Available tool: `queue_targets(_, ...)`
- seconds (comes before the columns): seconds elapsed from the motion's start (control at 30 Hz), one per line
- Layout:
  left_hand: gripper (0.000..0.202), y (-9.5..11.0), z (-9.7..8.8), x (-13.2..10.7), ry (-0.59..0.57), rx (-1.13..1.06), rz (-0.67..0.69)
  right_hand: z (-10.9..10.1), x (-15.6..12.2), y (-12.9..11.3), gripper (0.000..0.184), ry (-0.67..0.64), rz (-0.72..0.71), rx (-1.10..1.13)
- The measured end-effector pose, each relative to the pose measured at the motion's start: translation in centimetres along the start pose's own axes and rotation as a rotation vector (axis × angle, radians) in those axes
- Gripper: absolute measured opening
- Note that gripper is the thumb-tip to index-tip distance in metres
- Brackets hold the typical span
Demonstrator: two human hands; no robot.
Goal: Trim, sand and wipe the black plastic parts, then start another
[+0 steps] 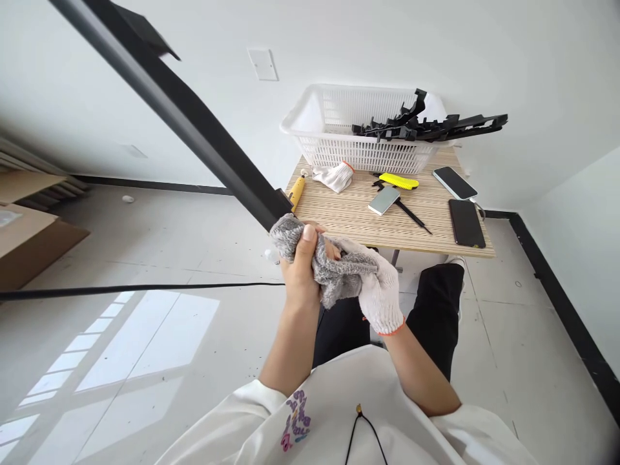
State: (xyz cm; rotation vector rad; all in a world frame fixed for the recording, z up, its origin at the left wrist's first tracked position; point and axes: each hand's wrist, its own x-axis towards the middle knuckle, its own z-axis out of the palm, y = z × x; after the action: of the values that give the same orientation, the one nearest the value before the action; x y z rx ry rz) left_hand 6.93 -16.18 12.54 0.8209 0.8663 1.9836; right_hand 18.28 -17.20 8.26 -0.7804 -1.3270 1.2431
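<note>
**Grey cloth (pixel 334 284) bunched at the lower end of a black bar (pixel 188 119)**

The wood-grained surface (pixel 346 218) stands ahead of you, against the wall. The bar slants from your hands to the upper left, its far end out of view. On the surface's back part sits a white basket (pixel 358 156), with black plastic parts (pixel 411 127) heaped in it and jutting past its right end. The cloth lies in front of the surface. Your bare left hand (pixel 301 261) has its fingers curled round the cloth at the bar's end; your gloved right hand (pixel 382 294) grips the cloth's trailing folds, its fingers bent and partly hidden. In front of the basket lies a loose white glove (pixel 334 177). At the right, two phones (pixel 466 223) lie near each other. Smaller still are a yellow strip (pixel 398 181) and a silver device (pixel 384 200), just beside each other.
</note>
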Motion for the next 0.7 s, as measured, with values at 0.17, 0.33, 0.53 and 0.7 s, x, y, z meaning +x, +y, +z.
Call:
queue_targets(0.17, 0.038, 0.4, -0.2, 0.2, 0.035, -0.034, -0.033, -0.3, 0.1, -0.7, 0.050, -0.071, 0.123, -0.072)
queue_targets(0.33, 0.037, 1.1, 0.2, -0.1, 0.064, -0.051, -0.037, -0.5, 0.5, -0.8, 0.039, -0.075, 0.209, 0.146)
queue_targets(0.53, 0.037, 1.1, -0.5, 0.3, -0.065, -0.159, -0.033, -0.6, 1.5, -1.7, 0.053, -0.171, 0.325, 0.316)
queue_targets(0.7, 0.044, 0.7, -1.7, 0.7, -0.311, -0.181, -0.003, -1.1, 1.8, -0.9, 0.056, -0.353, 0.450, 0.401)
